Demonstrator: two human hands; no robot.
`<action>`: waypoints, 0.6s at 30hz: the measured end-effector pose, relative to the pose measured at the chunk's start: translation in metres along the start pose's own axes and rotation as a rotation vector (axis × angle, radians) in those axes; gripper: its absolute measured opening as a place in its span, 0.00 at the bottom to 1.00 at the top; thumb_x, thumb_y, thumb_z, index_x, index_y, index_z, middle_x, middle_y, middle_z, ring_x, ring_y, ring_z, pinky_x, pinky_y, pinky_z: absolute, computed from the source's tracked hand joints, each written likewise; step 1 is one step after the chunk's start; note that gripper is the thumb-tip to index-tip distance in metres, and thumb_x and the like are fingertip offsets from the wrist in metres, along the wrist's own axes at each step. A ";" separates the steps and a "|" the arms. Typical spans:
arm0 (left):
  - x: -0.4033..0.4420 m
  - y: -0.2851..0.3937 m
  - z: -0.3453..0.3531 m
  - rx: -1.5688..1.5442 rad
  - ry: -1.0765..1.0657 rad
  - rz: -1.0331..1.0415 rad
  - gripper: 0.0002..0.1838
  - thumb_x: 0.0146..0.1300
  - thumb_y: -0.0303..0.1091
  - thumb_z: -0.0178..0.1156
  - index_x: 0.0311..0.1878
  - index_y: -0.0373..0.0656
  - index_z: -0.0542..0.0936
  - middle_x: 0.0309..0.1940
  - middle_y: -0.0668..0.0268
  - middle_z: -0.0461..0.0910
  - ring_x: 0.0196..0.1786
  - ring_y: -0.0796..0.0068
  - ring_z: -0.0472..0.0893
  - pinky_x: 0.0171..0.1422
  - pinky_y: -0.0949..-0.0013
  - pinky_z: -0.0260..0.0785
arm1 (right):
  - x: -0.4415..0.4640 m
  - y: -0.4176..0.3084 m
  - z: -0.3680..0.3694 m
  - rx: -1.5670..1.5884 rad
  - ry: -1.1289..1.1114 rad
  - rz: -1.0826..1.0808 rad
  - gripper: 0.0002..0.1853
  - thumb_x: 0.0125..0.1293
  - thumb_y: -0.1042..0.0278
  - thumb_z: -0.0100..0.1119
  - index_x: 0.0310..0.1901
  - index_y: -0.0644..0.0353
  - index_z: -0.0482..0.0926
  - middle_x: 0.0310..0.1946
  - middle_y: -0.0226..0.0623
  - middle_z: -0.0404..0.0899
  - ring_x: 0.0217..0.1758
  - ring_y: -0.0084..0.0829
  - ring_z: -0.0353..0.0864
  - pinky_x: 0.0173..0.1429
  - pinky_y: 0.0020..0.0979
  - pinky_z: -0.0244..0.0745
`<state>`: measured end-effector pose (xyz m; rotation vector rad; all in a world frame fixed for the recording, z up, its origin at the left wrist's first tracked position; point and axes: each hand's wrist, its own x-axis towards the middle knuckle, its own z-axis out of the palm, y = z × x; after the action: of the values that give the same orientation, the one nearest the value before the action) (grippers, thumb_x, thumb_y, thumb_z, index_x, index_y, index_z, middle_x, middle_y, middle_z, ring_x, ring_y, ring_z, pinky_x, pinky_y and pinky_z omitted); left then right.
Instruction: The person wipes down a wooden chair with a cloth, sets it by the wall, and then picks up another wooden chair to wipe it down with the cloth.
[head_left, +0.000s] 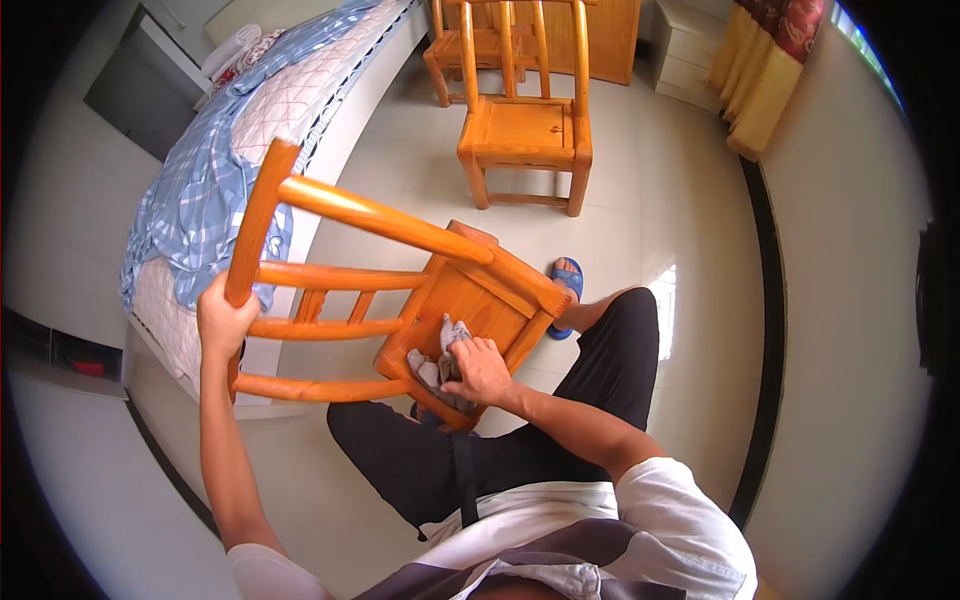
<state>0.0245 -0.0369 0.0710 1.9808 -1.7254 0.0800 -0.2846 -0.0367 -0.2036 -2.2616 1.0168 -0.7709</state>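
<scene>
A wooden chair [480, 300] is tilted in front of me, its seat facing me and its back stretching to the left. My left hand [226, 318] is wrapped round the top rail of the chair's back. On the seat, my right hand [478, 370] is closed on a grey cloth [430, 368], which is bunched up and pressed against the wood near the lower left edge. Some of the cloth is hidden under the fingers.
A second wooden chair [525, 125] stands upright ahead, with another chair [480, 45] behind it. On the left is a bed [275, 110] with a blue checked cover. A white cabinet [690, 55] and yellow curtain [760, 90] are at the back right.
</scene>
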 end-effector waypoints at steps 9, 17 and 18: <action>-0.085 0.009 -0.036 -0.094 0.038 -0.165 0.12 0.51 0.23 0.59 0.41 0.36 0.78 0.26 0.65 0.77 0.30 0.79 0.76 0.38 0.71 0.70 | -0.003 -0.003 -0.042 -0.095 -0.003 -0.015 0.12 0.49 0.69 0.64 0.38 0.52 0.78 0.39 0.36 0.74 0.46 0.41 0.73 0.48 0.38 0.66; -0.112 0.015 -0.044 -0.113 0.094 -0.140 0.10 0.50 0.21 0.59 0.38 0.36 0.77 0.25 0.66 0.76 0.30 0.79 0.75 0.38 0.72 0.69 | -0.012 0.011 -0.071 -0.159 0.307 0.066 0.12 0.46 0.73 0.63 0.35 0.55 0.75 0.48 0.36 0.71 0.56 0.41 0.68 0.55 0.41 0.64; -0.117 0.013 -0.045 -0.126 0.092 -0.132 0.09 0.49 0.21 0.60 0.37 0.36 0.76 0.25 0.66 0.76 0.30 0.79 0.75 0.38 0.72 0.69 | -0.007 0.010 -0.082 -0.273 0.489 0.096 0.13 0.46 0.73 0.63 0.35 0.55 0.74 0.50 0.36 0.71 0.58 0.41 0.68 0.58 0.42 0.63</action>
<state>0.0023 0.0877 0.0716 1.9614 -1.5014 0.0153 -0.3492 -0.0562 -0.1554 -2.2732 1.5220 -1.2448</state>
